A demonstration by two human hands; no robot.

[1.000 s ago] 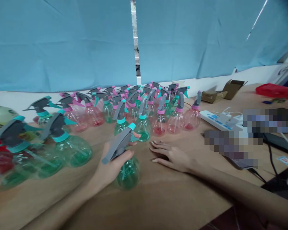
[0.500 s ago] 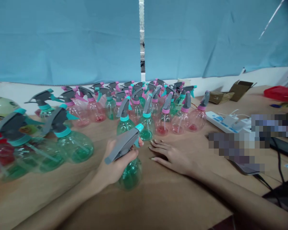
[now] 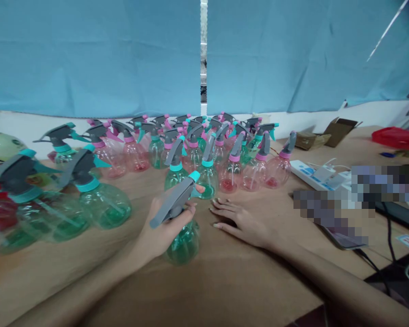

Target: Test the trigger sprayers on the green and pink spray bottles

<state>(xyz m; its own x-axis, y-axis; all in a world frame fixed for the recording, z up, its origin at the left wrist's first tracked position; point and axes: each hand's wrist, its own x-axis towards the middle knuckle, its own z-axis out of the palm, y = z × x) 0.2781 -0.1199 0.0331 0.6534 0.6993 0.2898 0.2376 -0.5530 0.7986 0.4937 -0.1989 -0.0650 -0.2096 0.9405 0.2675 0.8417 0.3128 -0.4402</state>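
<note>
In the near middle of the scene I have the green spray bottle (image 3: 183, 247), upright, its grey trigger head (image 3: 176, 198) tipped with turquoise and aimed toward the far right. My left hand (image 3: 161, 231) is wrapped around its neck, fingers closed on it; I cannot tell whether its base rests on the table (image 3: 245, 288). My right hand (image 3: 247, 223) lies palm down just right of the bottle, fingers stretched out and slightly apart on the tabletop.

On the far side of my hands stand 2 green bottles (image 3: 208, 186) with turquoise collars, and to their right 3 pink bottles (image 3: 254, 176) in a row. More pink and green bottles crowd together farther back. To the left, other green bottles (image 3: 105, 206) sit near my forearm.

Over on the right lie a white power strip (image 3: 301, 170) and a flat device (image 3: 332, 220), partly blurred. Farther off are a cardboard box (image 3: 341, 132) and something red (image 3: 398, 140); blue cloth (image 3: 122, 59) hangs at the far side.
</note>
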